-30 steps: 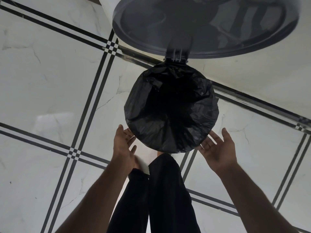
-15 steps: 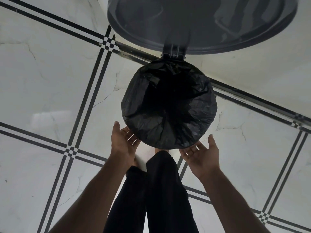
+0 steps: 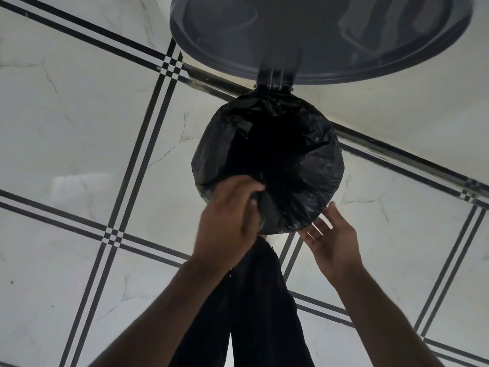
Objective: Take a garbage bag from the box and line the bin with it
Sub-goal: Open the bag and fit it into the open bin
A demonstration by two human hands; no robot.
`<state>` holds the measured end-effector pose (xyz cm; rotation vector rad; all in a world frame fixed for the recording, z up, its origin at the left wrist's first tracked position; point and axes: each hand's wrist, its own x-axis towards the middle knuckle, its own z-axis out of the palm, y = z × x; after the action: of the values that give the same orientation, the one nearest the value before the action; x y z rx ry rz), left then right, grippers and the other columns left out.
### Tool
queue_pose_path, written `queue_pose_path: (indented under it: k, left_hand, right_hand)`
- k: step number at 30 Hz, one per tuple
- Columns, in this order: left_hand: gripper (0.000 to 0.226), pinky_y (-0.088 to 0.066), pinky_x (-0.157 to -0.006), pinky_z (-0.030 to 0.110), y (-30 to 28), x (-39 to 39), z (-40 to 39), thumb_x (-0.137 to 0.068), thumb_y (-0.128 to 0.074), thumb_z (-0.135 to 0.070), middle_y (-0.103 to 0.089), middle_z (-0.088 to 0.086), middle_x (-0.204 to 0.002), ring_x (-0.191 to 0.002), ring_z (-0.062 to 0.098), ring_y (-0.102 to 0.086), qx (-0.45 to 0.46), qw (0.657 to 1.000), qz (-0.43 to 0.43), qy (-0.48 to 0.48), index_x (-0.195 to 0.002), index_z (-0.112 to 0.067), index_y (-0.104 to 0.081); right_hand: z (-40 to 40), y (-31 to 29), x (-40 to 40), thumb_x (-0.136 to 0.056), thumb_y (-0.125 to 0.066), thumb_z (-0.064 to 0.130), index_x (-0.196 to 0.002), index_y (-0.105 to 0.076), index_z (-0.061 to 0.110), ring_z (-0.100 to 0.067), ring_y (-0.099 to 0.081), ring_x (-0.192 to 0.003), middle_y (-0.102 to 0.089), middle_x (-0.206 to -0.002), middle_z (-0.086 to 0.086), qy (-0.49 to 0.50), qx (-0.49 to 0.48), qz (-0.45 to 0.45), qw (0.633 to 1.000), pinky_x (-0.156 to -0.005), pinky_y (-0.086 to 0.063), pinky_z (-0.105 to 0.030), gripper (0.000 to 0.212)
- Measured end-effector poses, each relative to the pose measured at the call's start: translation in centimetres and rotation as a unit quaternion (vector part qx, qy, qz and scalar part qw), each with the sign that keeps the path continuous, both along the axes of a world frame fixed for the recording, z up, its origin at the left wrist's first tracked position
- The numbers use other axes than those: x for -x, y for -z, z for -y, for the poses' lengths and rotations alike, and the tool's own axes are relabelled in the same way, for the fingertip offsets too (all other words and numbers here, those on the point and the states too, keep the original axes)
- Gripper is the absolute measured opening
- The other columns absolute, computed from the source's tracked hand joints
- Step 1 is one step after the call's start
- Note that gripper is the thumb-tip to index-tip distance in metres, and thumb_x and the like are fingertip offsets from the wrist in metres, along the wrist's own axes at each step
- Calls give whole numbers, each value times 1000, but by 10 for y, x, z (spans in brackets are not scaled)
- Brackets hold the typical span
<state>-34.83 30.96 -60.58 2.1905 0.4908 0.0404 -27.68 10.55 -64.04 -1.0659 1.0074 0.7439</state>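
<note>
Both hands met the bin's near rim: my left hand (image 3: 227, 221) gripped the bag (image 3: 304, 165); my right hand (image 3: 332, 238) lay open.

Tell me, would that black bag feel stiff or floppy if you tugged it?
Probably floppy: the black bag is creased all over and drapes over the bin's rim. Likely light and thin, since it bunches under the left hand. Its glossy wrinkles suggest it may be slippery.

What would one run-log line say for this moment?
left hand grips bag at near rim | right hand open beside bin | lid up
</note>
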Motion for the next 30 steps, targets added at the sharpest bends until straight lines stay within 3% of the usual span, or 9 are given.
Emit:
queue_pose_path:
  k: [3, 6, 9, 13, 17, 20, 24, 27, 30]
  left_hand:
    - [49, -25, -119, 31, 17, -30, 17, -99, -44, -31, -37, 8, -153, -144, 21, -31, -80, 975, -47, 203, -144, -10, -45]
    - [73, -10, -123, 41, 51, -57, 15, -100, -23, -57, -18, 14, -162, -151, 27, -13, -157, 902, -257, 310, -155, -9, -20]
    - [79, -17, -119, 43, 72, -75, 6, -97, -18, -65, -28, 15, -159, -147, 29, -25, -74, 813, -472, 332, -150, -8, -33]
    - [73, -17, -120, 42, 101, -68, -8, -98, -27, -61, -27, 13, -159, -146, 31, -26, -75, 752, -545, 362, -152, -12, -32]
    - [56, -30, -113, 38, 102, -73, -9, -100, -37, -44, -42, 17, -150, -136, 32, -41, -28, 806, -535, 252, -143, -9, -45]
    - [45, -37, -104, 37, 74, -93, 5, -101, -40, -29, -47, 24, -143, -131, 37, -47, 66, 861, -499, 69, -135, -2, -50]
    - [45, -39, -101, 39, 43, -110, 35, -104, -31, -29, -52, 25, -137, -125, 40, -50, 135, 893, -397, -163, -131, -1, -53]
    - [59, -27, -114, 36, 37, -131, 64, -104, -23, -49, -41, 15, -152, -139, 32, -39, 298, 865, -269, -300, -149, -14, -37]
    - [67, -10, -123, 41, 41, -154, 87, -101, -25, -57, -20, 9, -162, -149, 28, -20, 389, 823, -231, -344, -156, -20, -17]
  right_hand:
    - [0, 2, -2, -102, -53, 27, -113, -61, 10, -25, -67, -101, -70, -108, -9, -104, 42, 43, 993, -85, -59, -37, 21]
    - [0, 8, -3, -102, -53, 19, -99, -60, 11, -25, -67, -96, -69, -105, -11, -128, 74, 52, 988, -74, -60, -32, 12]
    - [3, 14, -5, -102, -53, 17, -98, -60, 10, -23, -68, -93, -69, -102, -11, -148, 79, 64, 984, -75, -61, -31, 11]
    - [9, 19, -6, -102, -52, 17, -99, -59, 10, -22, -68, -90, -69, -95, -9, -179, 56, 78, 979, -88, -60, -37, 10]
    - [14, 20, -11, -101, -53, 15, -103, -57, 8, -16, -70, -84, -69, -93, -7, -191, 34, 80, 978, -80, -61, -32, 8]
    - [15, 17, -12, -101, -52, 13, -108, -54, 4, -15, -73, -81, -71, -91, -7, -173, 11, 69, 982, -78, -61, -31, 12]
    - [13, 13, -14, -101, -52, 10, -119, -52, -1, -21, -74, -88, -65, -109, -22, -149, -3, 65, 987, -73, -61, -30, 21]
    - [14, 16, -14, -102, -52, 8, -117, -50, -5, -23, -72, -89, -63, -109, -25, -149, -3, 62, 987, -73, -61, -30, 21]
    - [17, 21, -13, -101, -53, 9, -120, -49, -10, -24, -71, -92, -65, -108, -25, -156, 0, 63, 986, -74, -60, -30, 27]
